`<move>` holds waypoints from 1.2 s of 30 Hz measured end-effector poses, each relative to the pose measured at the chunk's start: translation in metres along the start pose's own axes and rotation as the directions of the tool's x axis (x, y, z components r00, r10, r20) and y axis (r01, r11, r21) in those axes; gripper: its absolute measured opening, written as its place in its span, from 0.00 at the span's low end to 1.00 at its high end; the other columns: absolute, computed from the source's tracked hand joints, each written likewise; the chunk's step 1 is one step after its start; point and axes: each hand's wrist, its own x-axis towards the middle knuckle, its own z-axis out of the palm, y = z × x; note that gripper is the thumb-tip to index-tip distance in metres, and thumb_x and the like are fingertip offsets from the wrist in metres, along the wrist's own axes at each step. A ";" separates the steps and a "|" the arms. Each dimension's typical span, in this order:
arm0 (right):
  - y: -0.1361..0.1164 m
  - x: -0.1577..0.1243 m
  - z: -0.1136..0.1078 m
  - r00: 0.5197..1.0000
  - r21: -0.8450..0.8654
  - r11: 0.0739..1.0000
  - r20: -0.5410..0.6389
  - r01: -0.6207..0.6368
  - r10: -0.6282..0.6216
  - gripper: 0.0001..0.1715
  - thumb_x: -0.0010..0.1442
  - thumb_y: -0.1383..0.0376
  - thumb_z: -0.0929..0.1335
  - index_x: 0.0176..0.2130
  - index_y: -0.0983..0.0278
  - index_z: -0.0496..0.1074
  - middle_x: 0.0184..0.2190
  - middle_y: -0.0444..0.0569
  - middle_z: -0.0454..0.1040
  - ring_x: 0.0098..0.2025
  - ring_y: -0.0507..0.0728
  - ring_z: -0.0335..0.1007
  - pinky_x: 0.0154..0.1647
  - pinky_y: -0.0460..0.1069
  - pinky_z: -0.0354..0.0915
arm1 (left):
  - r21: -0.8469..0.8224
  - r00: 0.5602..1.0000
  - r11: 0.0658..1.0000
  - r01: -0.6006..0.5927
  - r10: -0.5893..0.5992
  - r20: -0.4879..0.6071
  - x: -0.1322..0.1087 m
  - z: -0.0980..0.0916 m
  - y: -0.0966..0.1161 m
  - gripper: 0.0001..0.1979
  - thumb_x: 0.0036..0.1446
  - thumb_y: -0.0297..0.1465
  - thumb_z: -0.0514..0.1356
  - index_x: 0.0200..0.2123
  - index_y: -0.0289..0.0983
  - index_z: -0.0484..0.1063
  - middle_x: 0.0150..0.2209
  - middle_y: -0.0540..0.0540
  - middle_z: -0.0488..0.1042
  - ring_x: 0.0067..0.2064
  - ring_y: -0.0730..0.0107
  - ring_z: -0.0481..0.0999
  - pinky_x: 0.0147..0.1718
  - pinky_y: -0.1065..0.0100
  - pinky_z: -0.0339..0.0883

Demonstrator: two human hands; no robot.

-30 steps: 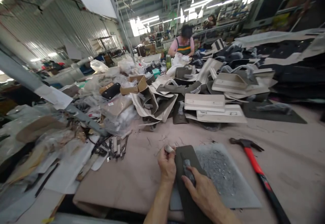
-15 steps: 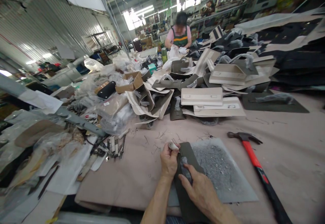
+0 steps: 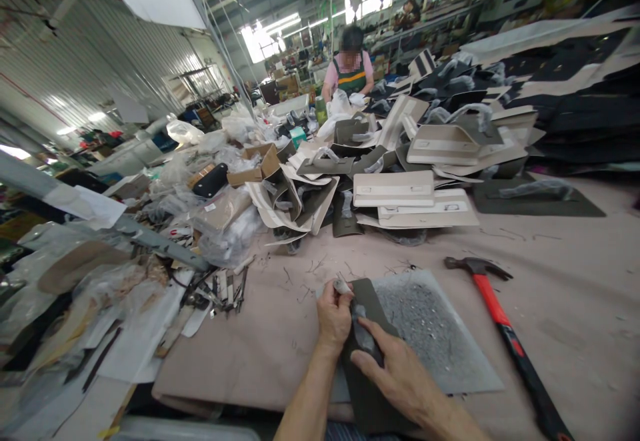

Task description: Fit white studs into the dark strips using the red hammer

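A dark grey-green panel [image 3: 367, 384] lies lengthwise before me, partly over a grey speckled sheet. On it is a handle wrapped in clear plastic [image 3: 361, 328]. My right hand [image 3: 397, 368] has its thumb and forefinger around this handle, the other fingers curled out of sight. At the panel's upper left edge, my left hand [image 3: 333, 318] is closed. A short whitish piece [image 3: 343, 286] shows at its fingers; whether it is held or wraps a finger I cannot tell.
The speckled sheet [image 3: 430, 334] lies right of the panel, a red-and-black claw hammer [image 3: 505, 324] beyond it. Bent panels with wrapped handles [image 3: 395, 191] are heaped behind. Small tools [image 3: 227, 291], plastic bags [image 3: 225, 228] and a slanting metal post [image 3: 150, 234] stand left. A co-worker [image 3: 350, 71] is farther back.
My right hand has shifted slightly along the handle, which shows more clearly now. My left hand stays at the panel's edge. The whole view has shifted a little.
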 end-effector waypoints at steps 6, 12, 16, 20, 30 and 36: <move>0.077 -0.009 -0.086 0.840 -0.310 0.943 -0.538 -0.123 -0.068 0.31 0.64 0.45 0.60 0.49 0.68 0.71 0.46 0.64 0.74 0.49 0.70 0.71 0.48 0.61 0.67 | 0.073 0.981 0.983 -0.170 0.161 0.108 -0.002 0.001 -0.006 0.09 0.57 0.25 0.57 0.39 0.40 0.75 0.34 0.47 0.79 0.37 0.63 0.77 0.39 0.67 0.69; 0.160 -0.027 -0.143 0.796 -0.114 0.891 -0.510 -0.439 0.327 0.15 0.52 0.49 0.66 0.26 0.57 0.67 0.24 0.61 0.68 0.26 0.68 0.68 0.29 0.63 0.59 | -0.008 0.992 0.995 -0.096 0.096 0.084 0.002 -0.001 -0.005 0.07 0.56 0.26 0.58 0.37 0.39 0.75 0.33 0.47 0.79 0.37 0.63 0.77 0.38 0.67 0.70; 0.141 -0.025 -0.148 0.850 0.186 0.900 -0.298 -0.395 0.435 0.20 0.52 0.45 0.62 0.21 0.54 0.61 0.18 0.55 0.65 0.18 0.60 0.63 0.20 0.57 0.60 | -0.021 0.988 0.993 -0.114 0.116 0.099 0.002 -0.003 -0.003 0.08 0.54 0.24 0.58 0.36 0.39 0.75 0.34 0.47 0.79 0.37 0.63 0.77 0.39 0.67 0.69; 0.077 -0.022 -0.147 0.864 0.373 0.860 -0.229 -0.347 0.448 0.25 0.56 0.38 0.60 0.27 0.55 0.63 0.17 0.44 0.60 0.14 0.55 0.55 0.13 0.52 0.55 | 0.004 0.980 0.987 -0.159 0.157 0.122 -0.001 -0.002 -0.003 0.09 0.54 0.23 0.57 0.35 0.39 0.75 0.33 0.47 0.79 0.36 0.62 0.77 0.38 0.67 0.68; -0.013 0.011 -0.114 0.993 -0.454 0.888 -0.041 0.077 -0.107 0.20 0.67 0.50 0.57 0.31 0.58 0.65 0.18 0.46 0.68 0.17 0.54 0.57 0.22 0.52 0.39 | 0.021 0.977 0.984 -0.177 0.174 0.122 -0.002 0.000 -0.009 0.08 0.56 0.23 0.57 0.36 0.39 0.74 0.30 0.49 0.76 0.32 0.66 0.74 0.33 0.70 0.64; -0.076 0.004 -0.155 0.822 -0.336 0.923 -0.462 0.186 -0.334 0.21 0.70 0.48 0.57 0.34 0.58 0.64 0.18 0.41 0.65 0.18 0.53 0.59 0.22 0.49 0.51 | 0.033 0.975 0.984 -0.172 0.166 0.148 0.000 0.000 -0.011 0.09 0.54 0.21 0.57 0.36 0.37 0.74 0.31 0.48 0.75 0.35 0.66 0.75 0.37 0.70 0.65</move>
